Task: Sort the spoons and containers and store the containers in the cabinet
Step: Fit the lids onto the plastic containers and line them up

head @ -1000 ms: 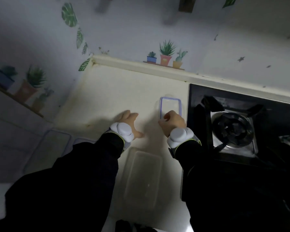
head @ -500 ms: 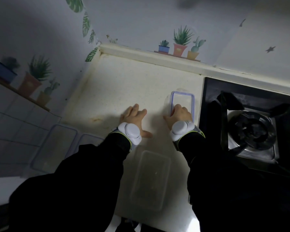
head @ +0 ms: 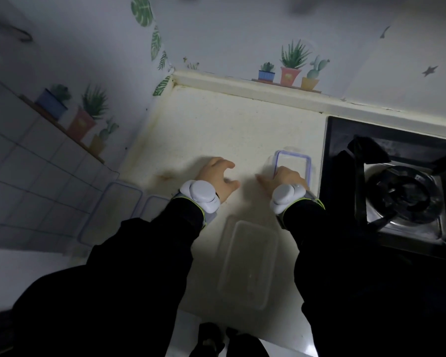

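While the counter (head: 229,130) sits unchanged, the clear tub (head: 247,261) at 6 o'clock remains untouched. Since a second ago the right hand (head: 286,180) has spread onto the purple-rimmed lid (head: 292,161) at 1 o'clock, likely about to lift it; the left hand (head: 216,176) hovers open, empty.

No legible text, label, brand or number on any surface in view.

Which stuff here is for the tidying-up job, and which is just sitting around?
For the job:
- purple-rimmed lid under the right hand
- clear container near the counter's front edge
- two purple-rimmed pieces at the left

No spoons in view.

Just there:
- gas stove
- plant stickers on the wall
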`<act>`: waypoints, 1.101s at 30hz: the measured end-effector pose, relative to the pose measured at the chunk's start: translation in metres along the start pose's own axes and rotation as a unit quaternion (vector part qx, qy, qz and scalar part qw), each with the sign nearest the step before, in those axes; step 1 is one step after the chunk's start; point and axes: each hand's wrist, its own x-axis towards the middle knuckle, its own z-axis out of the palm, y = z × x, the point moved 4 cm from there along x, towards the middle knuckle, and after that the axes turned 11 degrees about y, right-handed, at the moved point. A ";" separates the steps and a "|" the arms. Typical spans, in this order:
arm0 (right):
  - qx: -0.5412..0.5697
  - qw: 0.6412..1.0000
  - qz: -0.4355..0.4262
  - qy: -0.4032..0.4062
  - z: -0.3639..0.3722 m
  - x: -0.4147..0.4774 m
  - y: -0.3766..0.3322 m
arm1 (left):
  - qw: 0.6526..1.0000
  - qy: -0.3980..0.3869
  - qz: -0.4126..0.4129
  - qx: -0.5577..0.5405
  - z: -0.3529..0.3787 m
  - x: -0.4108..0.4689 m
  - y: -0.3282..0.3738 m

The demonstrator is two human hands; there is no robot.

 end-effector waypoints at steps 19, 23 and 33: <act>0.141 0.981 0.011 0.131 -0.120 -0.077 -0.029 | 0.969 -0.022 -0.107 -0.223 -0.039 -0.034 0.017; 0.440 0.893 0.074 0.060 -0.112 -0.109 -0.032 | 0.957 -0.052 -0.122 -0.259 -0.045 -0.047 0.023; 0.492 0.851 0.182 -0.034 -0.058 -0.179 0.007 | 0.877 -0.065 -0.241 -0.411 -0.026 -0.081 -0.005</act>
